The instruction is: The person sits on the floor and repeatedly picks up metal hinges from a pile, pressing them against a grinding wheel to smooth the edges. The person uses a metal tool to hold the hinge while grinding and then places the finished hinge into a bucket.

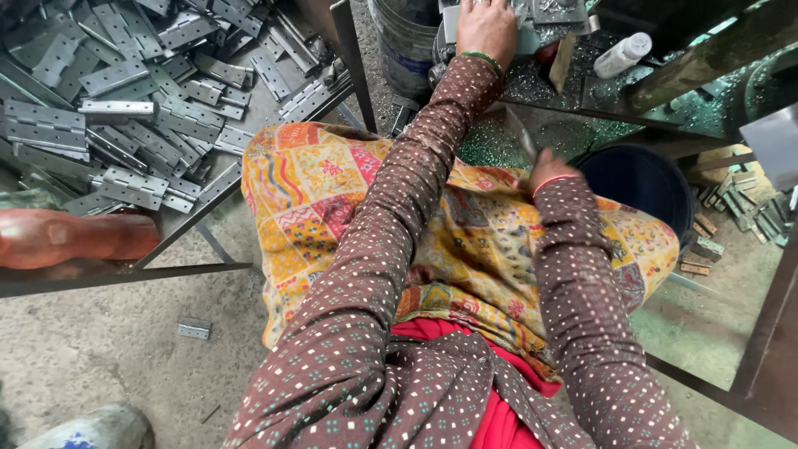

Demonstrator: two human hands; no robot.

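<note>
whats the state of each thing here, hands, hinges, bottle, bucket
left hand: stretched out, resting on a flat metal piece on the bench
right hand: closed on a thin metal part, blurred
hinge pile: heaped loosely on the tray, mostly folded flat
single hinge: lying on the floor
white bottle: on its side
dark bucket: upright, contents not visible

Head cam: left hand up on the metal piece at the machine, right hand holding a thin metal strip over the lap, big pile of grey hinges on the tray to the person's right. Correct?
Wrong on one point: the pile of grey hinges lies on the tray to the person's left, not right. The head view shows it. The rest stands: left hand on the metal piece at the machine, right hand holding a thin metal strip over the lap.
</note>
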